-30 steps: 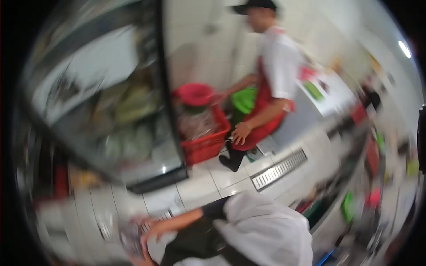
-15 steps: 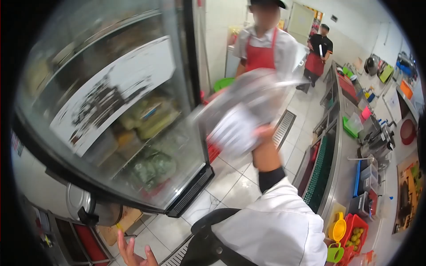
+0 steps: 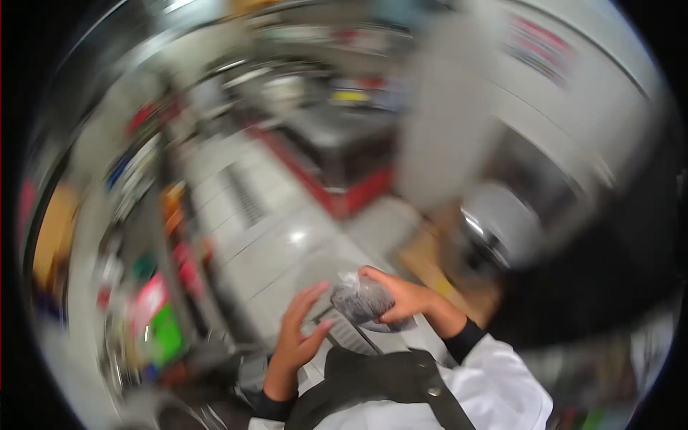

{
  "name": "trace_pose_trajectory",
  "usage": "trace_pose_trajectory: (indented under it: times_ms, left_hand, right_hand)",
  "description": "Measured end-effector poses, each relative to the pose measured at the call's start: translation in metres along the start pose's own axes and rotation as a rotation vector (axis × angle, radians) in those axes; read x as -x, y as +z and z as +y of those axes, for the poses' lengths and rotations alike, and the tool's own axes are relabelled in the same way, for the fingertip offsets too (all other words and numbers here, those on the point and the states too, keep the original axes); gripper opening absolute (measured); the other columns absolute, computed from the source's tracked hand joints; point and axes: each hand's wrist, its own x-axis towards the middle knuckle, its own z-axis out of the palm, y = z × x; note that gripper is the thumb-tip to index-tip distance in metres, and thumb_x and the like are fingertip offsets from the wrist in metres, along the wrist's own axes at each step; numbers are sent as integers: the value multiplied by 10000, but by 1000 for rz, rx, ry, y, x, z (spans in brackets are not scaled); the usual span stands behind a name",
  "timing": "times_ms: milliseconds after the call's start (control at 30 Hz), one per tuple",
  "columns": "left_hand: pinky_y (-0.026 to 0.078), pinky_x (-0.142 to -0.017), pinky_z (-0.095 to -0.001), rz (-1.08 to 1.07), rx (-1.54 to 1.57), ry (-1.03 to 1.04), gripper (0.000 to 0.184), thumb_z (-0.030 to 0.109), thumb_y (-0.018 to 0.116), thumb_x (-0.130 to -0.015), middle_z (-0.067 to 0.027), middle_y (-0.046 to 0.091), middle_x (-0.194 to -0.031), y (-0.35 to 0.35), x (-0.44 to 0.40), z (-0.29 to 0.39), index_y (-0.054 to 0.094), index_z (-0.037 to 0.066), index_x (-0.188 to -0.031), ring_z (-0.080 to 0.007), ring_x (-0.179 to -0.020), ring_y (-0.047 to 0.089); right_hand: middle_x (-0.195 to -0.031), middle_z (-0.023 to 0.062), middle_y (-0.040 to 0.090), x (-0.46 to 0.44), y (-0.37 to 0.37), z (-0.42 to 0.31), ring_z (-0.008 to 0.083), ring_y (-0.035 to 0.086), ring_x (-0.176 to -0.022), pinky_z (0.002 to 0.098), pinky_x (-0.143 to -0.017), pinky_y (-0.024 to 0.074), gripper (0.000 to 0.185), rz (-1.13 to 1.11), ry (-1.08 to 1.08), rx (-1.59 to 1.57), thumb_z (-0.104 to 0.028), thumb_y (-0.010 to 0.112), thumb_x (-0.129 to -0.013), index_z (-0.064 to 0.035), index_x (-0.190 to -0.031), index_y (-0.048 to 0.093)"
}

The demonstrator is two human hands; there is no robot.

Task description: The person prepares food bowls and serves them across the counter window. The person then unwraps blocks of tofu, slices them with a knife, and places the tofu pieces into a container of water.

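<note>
Remote view: I see my right hand (image 3: pixel 410 297) gripping a plastic bag (image 3: pixel 360 299) at six o'clock; my left hand (image 3: pixel 292 342), spread, lies at its eight o'clock. One-handed, slick plastic could slip.

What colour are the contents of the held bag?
Dark greyish, seen through the clear bag; best in the head view.

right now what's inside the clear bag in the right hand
Dark greyish contents show through the clear bag, too blurred to identify. The right hand covers one side.
</note>
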Motion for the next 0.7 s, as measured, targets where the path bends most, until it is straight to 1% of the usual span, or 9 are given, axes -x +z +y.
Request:
trace_pose_trajectory:
  times_ms: [100,133,233,267,300,367,433,567,700]
  left_hand:
    - [453,-887,-353,340,117,-275,384,125,682,-791,-152,600,-1109,-94,-13,-88,580,10,-1143,-288,-1000,588]
    - [458,-874,-353,393,182,-342,372,120,685,-789,-143,603,-1089,-126,-18,-119,586,19,-1133,-280,-986,590]
    - [472,-839,-355,420,-216,-330,327,136,698,-772,-113,609,-1060,-221,-88,-229,606,43,-1072,-282,-965,594]
    - [475,-825,-357,429,-351,-271,293,158,706,-760,-96,613,-1009,-253,-122,-257,610,50,-1014,-298,-928,592]
    - [469,-831,-357,355,-332,-209,292,165,713,-756,-101,612,-1000,-290,-160,-283,612,45,-1003,-293,-933,588]
    - [456,-841,-358,174,-249,-140,291,177,727,-750,-110,609,-980,-346,-228,-335,617,37,-980,-284,-943,580]
    - [456,-810,-370,-15,-83,-184,270,199,709,-774,-107,606,-937,-392,-320,-400,613,30,-961,-289,-908,578]
    - [455,-754,-380,-236,25,-256,235,228,653,-828,-126,600,-867,-468,-475,-521,602,20,-927,-298,-839,579]
    - [445,-699,-393,-195,-71,-185,242,252,591,-881,-153,573,-789,-523,-575,-681,573,12,-861,-304,-773,573]
  right_hand:
    - [-1161,144,502,-209,39,61,198,498,-1061,319,-904,412,860,-430,65,-90,-148,767,-585,-83,-1290,280]
    - [-1150,166,520,-268,53,70,226,525,-1029,337,-883,429,779,-518,69,-175,-121,759,-575,-87,-1196,291]
    - [-1143,122,505,-431,52,164,198,488,-1051,320,-911,398,754,-672,90,-383,-143,757,-585,-89,-1194,317]
    - [-1147,88,487,-479,47,186,171,445,-1091,307,-953,356,730,-658,-1,-378,-177,748,-603,-84,-1202,341]
    - [-1170,83,489,-522,39,188,178,421,-1142,310,-1003,311,730,-689,77,-387,-204,747,-610,-76,-1223,370]
    - [-1199,85,490,-596,6,207,183,455,-1135,319,-995,345,773,-648,96,-429,-197,746,-604,-66,-1270,376]
    - [-1305,116,437,-679,-46,261,190,413,-1220,308,-1030,313,924,-663,207,-590,-399,830,-608,-33,-1322,373]
    - [-1198,87,527,-818,-131,321,181,504,-1130,324,-972,396,781,-362,236,-633,-305,795,-597,-9,-1245,475]
    - [-1214,88,519,-982,-177,410,195,500,-1139,327,-999,368,754,-430,191,-559,-350,798,-609,4,-1212,515]
